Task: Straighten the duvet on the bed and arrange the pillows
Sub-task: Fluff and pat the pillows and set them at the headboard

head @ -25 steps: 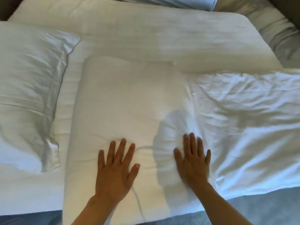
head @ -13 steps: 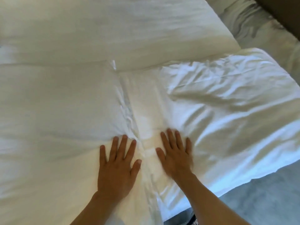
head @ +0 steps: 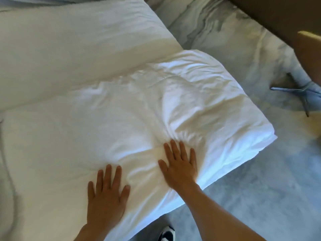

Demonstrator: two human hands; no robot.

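Soft duvet under two flat hands

The white duvet (head: 173, 105) lies on the bed, its wrinkled corner at the bed's near right corner. It looks soft, puffy and light — best grabbed at that corner edge. The left hand (head: 106, 197) and right hand (head: 179, 166) press flat on it near the bed's front edge, fingers straight — holding nothing

White duvet (head: 173, 105) wrinkled; corner folded.

Left hand (head: 106, 197) flat, fingers straight and spread, right hand (head: 180, 168) flat further forward, both arms extended
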